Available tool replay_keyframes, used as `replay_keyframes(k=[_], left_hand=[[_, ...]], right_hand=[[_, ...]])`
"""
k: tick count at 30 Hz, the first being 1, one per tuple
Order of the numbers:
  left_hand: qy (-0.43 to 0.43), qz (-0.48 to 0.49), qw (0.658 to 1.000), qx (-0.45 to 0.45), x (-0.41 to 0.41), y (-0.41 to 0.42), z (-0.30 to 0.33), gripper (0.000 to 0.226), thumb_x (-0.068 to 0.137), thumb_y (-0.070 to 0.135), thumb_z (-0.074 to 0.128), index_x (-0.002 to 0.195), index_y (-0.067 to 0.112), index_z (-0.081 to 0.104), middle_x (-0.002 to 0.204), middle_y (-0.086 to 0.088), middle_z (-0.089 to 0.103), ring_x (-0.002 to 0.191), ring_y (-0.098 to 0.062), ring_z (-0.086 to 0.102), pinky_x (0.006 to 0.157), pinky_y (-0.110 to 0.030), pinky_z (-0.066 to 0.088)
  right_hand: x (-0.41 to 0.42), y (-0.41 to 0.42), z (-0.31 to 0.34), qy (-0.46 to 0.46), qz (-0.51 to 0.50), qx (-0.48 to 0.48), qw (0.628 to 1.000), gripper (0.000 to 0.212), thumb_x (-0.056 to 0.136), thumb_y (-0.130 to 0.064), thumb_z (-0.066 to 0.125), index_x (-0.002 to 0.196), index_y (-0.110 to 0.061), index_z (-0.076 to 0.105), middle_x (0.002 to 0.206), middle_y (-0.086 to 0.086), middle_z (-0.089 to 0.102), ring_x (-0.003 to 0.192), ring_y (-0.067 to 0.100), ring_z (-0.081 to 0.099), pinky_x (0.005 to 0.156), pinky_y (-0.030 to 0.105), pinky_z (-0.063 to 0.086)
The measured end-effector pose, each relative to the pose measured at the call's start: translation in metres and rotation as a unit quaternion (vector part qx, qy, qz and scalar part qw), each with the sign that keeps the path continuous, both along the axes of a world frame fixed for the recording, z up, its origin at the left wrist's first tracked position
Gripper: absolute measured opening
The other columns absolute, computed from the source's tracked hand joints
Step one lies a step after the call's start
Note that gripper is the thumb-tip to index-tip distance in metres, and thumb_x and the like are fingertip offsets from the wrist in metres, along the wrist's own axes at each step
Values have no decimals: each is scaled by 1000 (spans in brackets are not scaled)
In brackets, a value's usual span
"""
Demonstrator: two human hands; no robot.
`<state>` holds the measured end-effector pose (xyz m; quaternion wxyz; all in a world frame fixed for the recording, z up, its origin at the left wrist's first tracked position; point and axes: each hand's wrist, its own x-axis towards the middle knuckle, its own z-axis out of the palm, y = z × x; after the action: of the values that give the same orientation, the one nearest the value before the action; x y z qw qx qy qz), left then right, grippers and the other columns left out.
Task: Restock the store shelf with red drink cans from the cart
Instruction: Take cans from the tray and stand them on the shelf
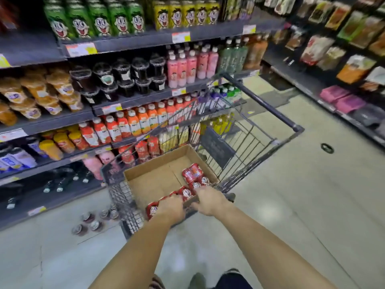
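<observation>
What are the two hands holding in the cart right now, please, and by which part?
Both reach into the cardboard box: the left hand and right hand each come down over the tops of red cans. Whether the fingers actually grip them cannot be told.

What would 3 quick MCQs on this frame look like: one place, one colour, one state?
1. Where are the red cans?
A. on the floor
B. in the cardboard box in the cart
C. on the top shelf

2. What colour is the cart handle?
A. dark
B. yellow
C. white

3. How full is the box?
A. packed
B. mostly bare
C. sealed shut

Answers: B, the cans sit inside the open box, where the left hand and right hand reach; A, the bar is dark; B, most of its cardboard bottom shows.
</observation>
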<state>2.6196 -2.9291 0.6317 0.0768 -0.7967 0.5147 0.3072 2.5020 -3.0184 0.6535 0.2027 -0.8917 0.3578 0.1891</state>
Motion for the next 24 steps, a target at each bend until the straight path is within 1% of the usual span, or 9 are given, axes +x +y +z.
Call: replay_keyframes(k=[2,4,7,9,14,16,19,20,24], left_hand=[[-4,1,1000,4,-10,-18,-1,45,91,39,51,126,11,49,125,-12,58,112,-31,59,92,-41,50],[-12,7,1000,13,-16,-35,-1,44,93,37,49,129,10,48,125,-12,58,113,-30,58,91,-39,48],[-11,15,1000,22,-13,-60,-2,39,92,31,54,125,12,51,119,-9,61,107,-27,60,85,-35,48],[-10,21,999,29,-6,-77,-7,37,92,30,55,125,13,52,117,-7,60,104,-24,59,81,-32,46],[4,33,998,46,13,-126,-27,39,94,36,52,127,14,53,123,-7,55,110,-25,57,91,-37,47],[8,43,997,60,22,-149,-41,41,94,38,51,128,15,52,125,-6,54,112,-25,57,93,-38,48],[14,68,993,96,34,-185,-71,51,88,51,47,126,18,49,126,-5,57,112,-27,58,95,-43,47],[15,68,992,108,37,-195,-79,51,88,52,47,125,18,49,125,-6,58,111,-27,59,94,-43,47],[45,67,989,122,56,-228,-111,43,95,45,46,124,14,55,122,-8,63,109,-26,61,86,-37,49]], right_hand=[[-10,-22,1,-1,3,-3,1000,44,94,-38,58,125,-7,53,127,17,58,120,36,55,97,42,45],[-14,-43,-1,-6,1,-4,1000,44,94,-37,58,125,-7,53,127,17,57,120,36,54,97,42,46],[-9,-72,-9,-15,-6,14,1000,45,95,-34,57,130,-6,51,129,16,56,120,36,54,98,42,46],[-5,-88,-18,-10,-6,27,1000,45,96,-33,56,131,-7,50,130,15,56,120,35,54,98,43,45],[9,-132,-45,4,-13,60,998,44,94,-36,57,128,-9,53,129,15,57,120,35,54,98,42,46],[18,-156,-53,17,-18,72,997,44,92,-36,58,128,-10,53,128,14,57,119,35,55,100,42,47],[33,-190,-65,55,-14,97,994,46,93,-36,60,129,-8,54,126,16,59,117,35,57,99,40,47],[39,-201,-71,69,-12,107,992,46,93,-35,60,130,-7,54,125,16,60,116,35,58,97,39,47],[68,-242,-109,111,-27,150,982,44,94,-33,60,129,-8,55,125,15,61,114,33,59,97,37,47]])
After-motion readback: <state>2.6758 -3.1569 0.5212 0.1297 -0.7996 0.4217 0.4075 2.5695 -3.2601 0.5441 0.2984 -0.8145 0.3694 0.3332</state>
